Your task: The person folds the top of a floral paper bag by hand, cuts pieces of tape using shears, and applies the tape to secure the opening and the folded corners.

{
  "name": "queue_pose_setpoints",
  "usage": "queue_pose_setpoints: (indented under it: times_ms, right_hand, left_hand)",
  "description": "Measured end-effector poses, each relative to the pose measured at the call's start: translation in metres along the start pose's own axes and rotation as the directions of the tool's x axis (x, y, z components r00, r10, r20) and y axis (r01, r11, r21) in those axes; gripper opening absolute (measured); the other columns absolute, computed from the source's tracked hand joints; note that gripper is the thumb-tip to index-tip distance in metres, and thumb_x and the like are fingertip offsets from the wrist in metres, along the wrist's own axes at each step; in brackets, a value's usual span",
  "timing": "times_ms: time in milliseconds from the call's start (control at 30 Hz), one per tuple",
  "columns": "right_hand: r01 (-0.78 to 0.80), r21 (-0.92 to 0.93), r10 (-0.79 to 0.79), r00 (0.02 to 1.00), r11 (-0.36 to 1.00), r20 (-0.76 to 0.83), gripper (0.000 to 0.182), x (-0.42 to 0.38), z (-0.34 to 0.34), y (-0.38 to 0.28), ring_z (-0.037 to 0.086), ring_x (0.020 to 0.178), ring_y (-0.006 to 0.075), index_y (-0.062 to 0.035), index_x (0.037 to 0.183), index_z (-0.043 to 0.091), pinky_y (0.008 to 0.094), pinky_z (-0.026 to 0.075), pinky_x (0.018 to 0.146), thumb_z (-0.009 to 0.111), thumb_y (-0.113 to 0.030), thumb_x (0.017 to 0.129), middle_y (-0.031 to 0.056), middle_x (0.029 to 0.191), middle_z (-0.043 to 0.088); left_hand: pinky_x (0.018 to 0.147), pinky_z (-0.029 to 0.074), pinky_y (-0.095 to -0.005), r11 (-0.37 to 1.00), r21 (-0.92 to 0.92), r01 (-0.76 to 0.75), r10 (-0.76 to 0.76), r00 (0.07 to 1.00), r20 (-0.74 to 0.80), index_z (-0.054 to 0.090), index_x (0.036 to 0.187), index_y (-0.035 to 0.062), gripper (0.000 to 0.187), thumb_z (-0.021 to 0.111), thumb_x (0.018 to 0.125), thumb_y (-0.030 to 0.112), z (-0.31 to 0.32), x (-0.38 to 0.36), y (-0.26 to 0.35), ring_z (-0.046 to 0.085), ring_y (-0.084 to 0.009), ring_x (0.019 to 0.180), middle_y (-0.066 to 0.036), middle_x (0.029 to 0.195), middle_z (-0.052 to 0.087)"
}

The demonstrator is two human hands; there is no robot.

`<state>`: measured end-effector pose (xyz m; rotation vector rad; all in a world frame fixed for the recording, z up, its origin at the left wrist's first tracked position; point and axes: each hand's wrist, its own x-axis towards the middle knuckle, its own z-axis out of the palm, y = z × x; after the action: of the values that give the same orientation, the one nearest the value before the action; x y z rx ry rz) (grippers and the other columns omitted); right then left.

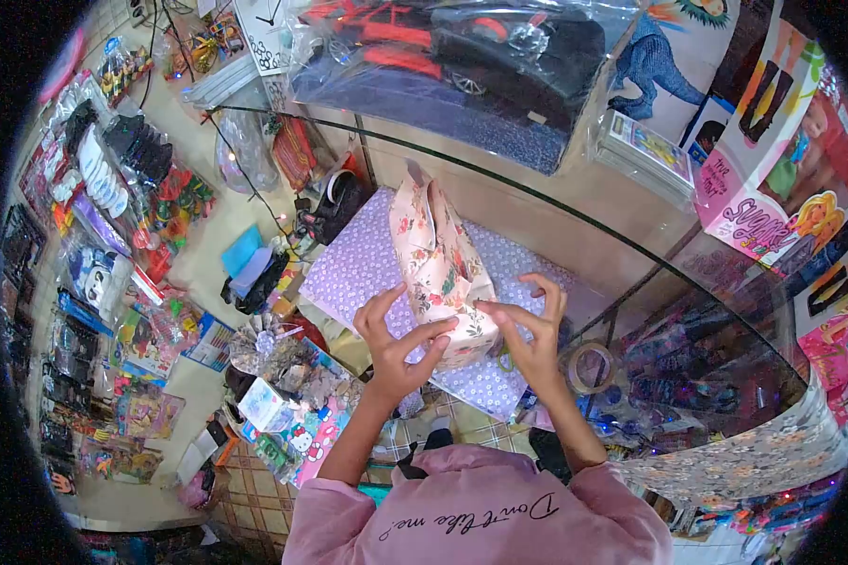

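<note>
Two hands are at the near part of the flowered paper package [443, 273], which lies on the purple patterned sheet [349, 264], left of the tape roll [591, 366]. The left hand [396, 353] has thumb and forefinger close together at the paper; the right hand [535, 350] touches it with a fingertip, other fingers spread. I cannot tell if either one pinches. I judge the package light, its paper thin and easy to tear, so I would hold the fuller near sides, not the loose far folds.
</note>
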<state>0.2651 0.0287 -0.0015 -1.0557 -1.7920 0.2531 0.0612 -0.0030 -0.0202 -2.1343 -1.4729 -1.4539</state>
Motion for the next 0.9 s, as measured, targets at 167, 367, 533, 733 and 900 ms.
queue_pose_setpoints:
  times_ms: [167,367,533,733,900]
  right_hand:
    - [0.041,-0.139,-0.039,0.999,0.989,0.021,0.019,-0.012,-0.001,-0.002,0.039,0.116,0.0295,-0.0230,0.102,0.076,0.0417,0.026,0.100,0.063,-0.019,0.088,0.0135,0.125,0.048]
    - [-0.055,0.029,0.055,0.998,0.998,-0.003,0.018,-0.011,0.005,-0.005,0.037,0.119,0.0289,-0.0223,0.100,0.076,0.0425,0.025,0.102,0.065,-0.019,0.086,0.0128,0.125,0.047]
    - [-0.138,0.171,0.139,0.990,0.975,0.008,0.018,-0.011,0.011,0.001,0.038,0.120,0.0270,-0.0208,0.098,0.077,0.0417,0.025,0.104,0.068,-0.017,0.083,0.0110,0.124,0.048]
    - [-0.186,0.309,0.170,0.982,0.933,0.078,0.021,-0.012,0.017,0.016,0.038,0.120,0.0257,-0.0210,0.097,0.077,0.0410,0.026,0.104,0.071,-0.014,0.078,0.0103,0.127,0.047]
    - [-0.060,0.150,0.073,0.994,0.987,-0.081,0.020,-0.007,0.003,-0.006,0.037,0.123,0.0299,-0.0208,0.093,0.077,0.0435,0.025,0.104,0.072,-0.017,0.074,0.0127,0.130,0.046]
  left_hand:
    - [0.104,0.024,-0.0436,0.998,-0.038,0.057,-0.055,0.997,0.052,0.078,0.093,0.0249,0.020,0.074,0.073,0.024,-0.008,0.003,0.006,0.036,-0.0308,0.122,-0.014,0.134,0.045]
    - [0.106,0.021,-0.0435,0.969,-0.150,0.195,-0.183,0.979,0.090,0.078,0.092,0.0220,0.021,0.074,0.071,0.017,-0.011,0.012,0.014,0.033,-0.0312,0.128,-0.016,0.135,0.044]
    - [0.110,0.017,-0.0450,0.932,-0.225,0.283,-0.246,0.953,0.179,0.077,0.091,0.0150,0.015,0.072,0.077,0.017,-0.014,0.011,0.014,0.028,-0.0316,0.133,-0.015,0.141,0.038]
    - [0.111,0.016,-0.0453,0.912,-0.253,0.323,-0.277,0.940,0.200,0.077,0.093,0.0163,0.017,0.069,0.078,0.016,-0.016,0.007,0.011,0.028,-0.0322,0.133,-0.016,0.142,0.036]
    - [0.110,0.016,-0.0460,0.962,-0.190,0.197,-0.168,0.973,0.156,0.077,0.097,0.0209,0.024,0.066,0.077,0.014,-0.016,0.012,0.016,0.028,-0.0349,0.132,-0.017,0.141,0.039]
